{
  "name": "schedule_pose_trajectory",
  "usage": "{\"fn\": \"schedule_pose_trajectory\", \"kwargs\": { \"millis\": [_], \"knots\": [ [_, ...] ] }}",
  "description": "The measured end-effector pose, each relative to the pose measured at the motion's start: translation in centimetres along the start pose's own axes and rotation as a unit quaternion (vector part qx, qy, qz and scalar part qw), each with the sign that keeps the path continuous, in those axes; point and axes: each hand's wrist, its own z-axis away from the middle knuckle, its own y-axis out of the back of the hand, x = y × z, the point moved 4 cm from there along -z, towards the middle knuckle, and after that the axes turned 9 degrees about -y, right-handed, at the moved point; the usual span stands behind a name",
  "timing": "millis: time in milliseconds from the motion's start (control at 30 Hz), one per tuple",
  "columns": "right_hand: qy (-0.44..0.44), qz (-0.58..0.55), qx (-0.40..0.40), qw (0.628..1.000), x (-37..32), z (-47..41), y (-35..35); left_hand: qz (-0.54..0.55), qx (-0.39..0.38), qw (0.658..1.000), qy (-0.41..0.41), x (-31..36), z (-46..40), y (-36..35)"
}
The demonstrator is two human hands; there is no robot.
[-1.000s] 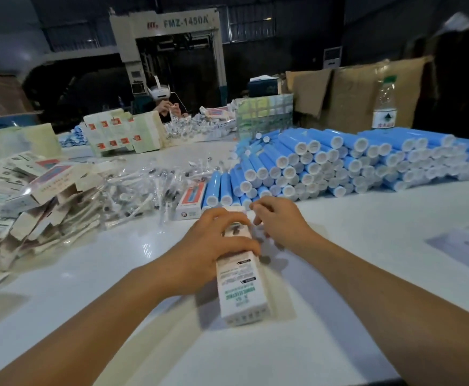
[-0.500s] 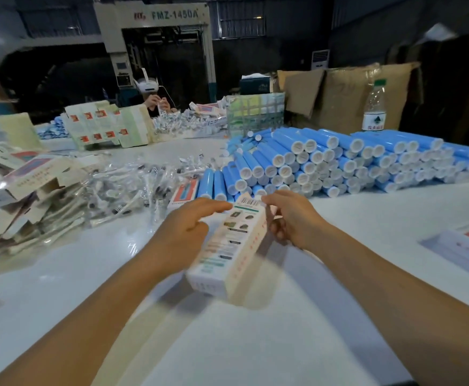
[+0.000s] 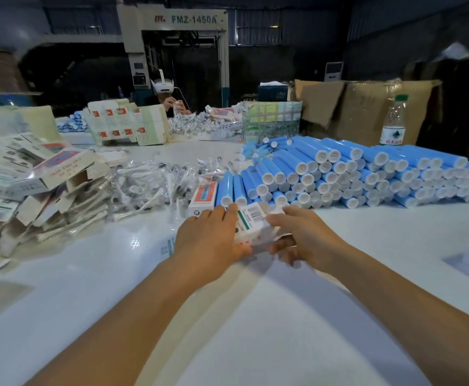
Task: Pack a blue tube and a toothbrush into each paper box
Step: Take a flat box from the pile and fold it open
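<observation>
Paper box point(image 3: 251, 227) held between both hands above the desk point(image 3: 255, 330), just near of the blue tubes point(image 3: 339, 174): left hand point(image 3: 209, 238) gripping its left side, right hand point(image 3: 301, 236) curled round its right end. Probably closing or orienting; next, set aside, fetch toothbrush point(image 3: 149, 190).

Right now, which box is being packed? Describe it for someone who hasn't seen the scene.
Start at the big stack of blue tubes on the white table. Just in front of its near-left end, the left hand and right hand hold one paper box. It alone is in hand, barcode facing up.
</observation>
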Motion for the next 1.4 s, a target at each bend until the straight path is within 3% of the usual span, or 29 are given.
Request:
{"fn": "schedule_pose_trajectory", "kwargs": {
  "millis": [67,133,333,567,667,867,967,1133,1200,1267,1400],
  "knots": [
    [0.060,0.170,0.097,0.979,-0.9,0.0,0.9,0.013,-0.008,1.000,-0.004,-0.1,0.3,-0.6],
    [0.135,0.319,0.186,0.920,-2.6,-0.4,1.3,0.006,-0.008,1.000,-0.019,0.0,0.6,-1.0],
    [0.240,0.475,0.223,0.817,-10.5,-4.9,-1.6,0.003,0.039,0.998,-0.058,1.2,0.6,-1.1],
    [0.119,0.691,0.228,0.676,-12.9,-12.9,-4.1,0.020,0.092,0.993,-0.078,1.7,1.1,-1.0],
    [0.098,0.719,0.221,0.651,-12.6,-14.4,-4.8,0.019,0.091,0.992,-0.088,2.0,0.8,-1.3],
    [0.077,0.692,0.191,0.691,-13.1,-15.1,-4.4,0.015,0.087,0.992,-0.092,2.0,0.5,-1.5],
    [0.080,0.628,0.195,0.749,-13.4,-13.8,-4.0,0.008,0.092,0.992,-0.089,2.0,0.5,-1.4],
    [0.157,0.376,0.229,0.884,-14.3,-8.6,-0.2,-0.003,0.092,0.992,-0.089,1.7,0.2,-1.7],
    [0.190,0.228,0.230,0.927,-13.2,-5.7,2.5,-0.007,0.103,0.991,-0.083,1.5,0.3,-1.6],
    [0.206,0.074,0.226,0.949,-10.9,-2.9,5.4,-0.014,0.113,0.991,-0.070,1.4,0.3,-1.4],
    [0.201,-0.115,0.224,0.947,-5.5,0.2,8.5,-0.012,0.115,0.992,-0.050,2.0,0.2,-1.0]
  ]
}}
